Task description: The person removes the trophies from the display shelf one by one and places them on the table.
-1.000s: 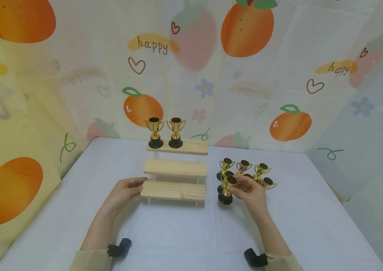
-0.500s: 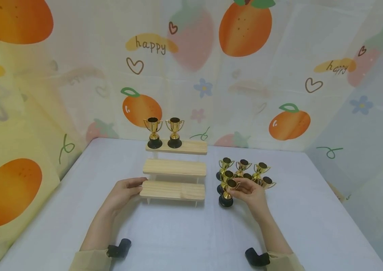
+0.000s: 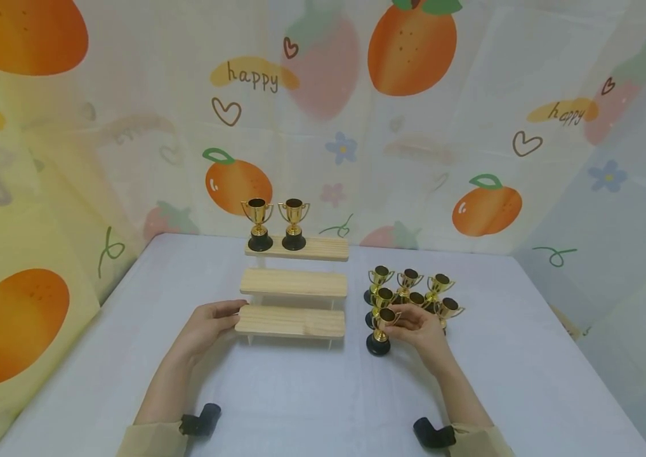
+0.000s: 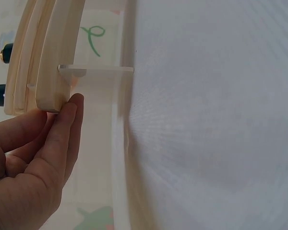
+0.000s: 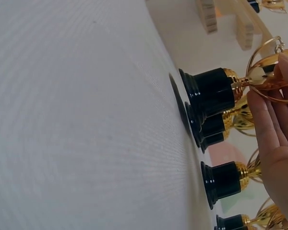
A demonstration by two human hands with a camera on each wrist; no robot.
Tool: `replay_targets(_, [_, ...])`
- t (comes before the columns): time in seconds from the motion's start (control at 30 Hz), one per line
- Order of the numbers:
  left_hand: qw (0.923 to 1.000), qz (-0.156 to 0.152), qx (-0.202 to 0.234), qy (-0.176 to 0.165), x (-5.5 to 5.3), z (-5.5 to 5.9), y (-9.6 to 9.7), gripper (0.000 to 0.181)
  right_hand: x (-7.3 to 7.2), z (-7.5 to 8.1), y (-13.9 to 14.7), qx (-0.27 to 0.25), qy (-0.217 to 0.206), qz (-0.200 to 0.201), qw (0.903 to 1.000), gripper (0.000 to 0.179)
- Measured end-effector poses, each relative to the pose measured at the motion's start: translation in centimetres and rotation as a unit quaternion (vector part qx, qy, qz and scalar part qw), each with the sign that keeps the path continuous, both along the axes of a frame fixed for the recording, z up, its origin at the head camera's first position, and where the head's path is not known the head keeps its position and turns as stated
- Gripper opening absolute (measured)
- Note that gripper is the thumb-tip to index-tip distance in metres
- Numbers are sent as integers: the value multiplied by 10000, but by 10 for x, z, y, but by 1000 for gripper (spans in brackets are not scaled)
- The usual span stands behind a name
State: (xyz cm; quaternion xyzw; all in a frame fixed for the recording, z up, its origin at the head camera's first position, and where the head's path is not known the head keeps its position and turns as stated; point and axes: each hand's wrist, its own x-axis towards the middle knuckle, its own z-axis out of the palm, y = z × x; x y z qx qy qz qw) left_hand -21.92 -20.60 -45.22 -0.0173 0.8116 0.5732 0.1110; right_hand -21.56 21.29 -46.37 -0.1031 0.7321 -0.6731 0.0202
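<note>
My left hand (image 3: 205, 325) holds the left end of the lowest board of a three-tier wooden display stand (image 3: 291, 322); in the left wrist view the thumb and fingertips (image 4: 69, 112) pinch the board's end. With my right hand (image 3: 419, 327) I grip a small gold trophy cup (image 3: 381, 330) by its bowl, its black base (image 5: 209, 91) close over the cloth with a shadow beside it. Behind it stand several more gold trophies (image 3: 440, 285) in a cluster, partly hidden by the hand. Two trophies (image 3: 294, 222) stand upright on the left part of the top board.
The middle board (image 3: 294, 283) and lowest board are bare wood on clear supports. A white cloth (image 3: 289, 400) covers the table. Printed fabric with oranges (image 3: 414, 51) hangs behind and at both sides. Black wrist mounts (image 3: 434, 434) sit at both cuffs.
The trophy in my right hand has shifted slightly toward me, a little farther from the cluster. My left hand stays at the stand's end.
</note>
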Motion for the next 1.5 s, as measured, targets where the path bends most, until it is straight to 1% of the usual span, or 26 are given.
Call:
replay_targets(0.23, [10000,5,-12,20,0,-1,0,44,1,-2,1,89,-115,70,9999,48])
replay_targets(0.43, [10000,6,-11,13,1,0,0,44,-1,-5,4,121,-144,119,9998,46])
replay_targets(1.07, [10000,39,-23,-38,2,3,1,44,0,-5,5,107,-23,254,9996,43])
replay_targets(1.2, [10000,45,-30,-41,2,2,1,44,0,-5,5,70,34,298,9995,46])
replay_targets(1.4, [10000,33,8,-2,2,3,1,43,0,-6,6,-111,218,502,9984,49])
replay_targets(1.5, [10000,24,32,20,2,3,1,43,0,-5,6,-160,207,511,9984,51])
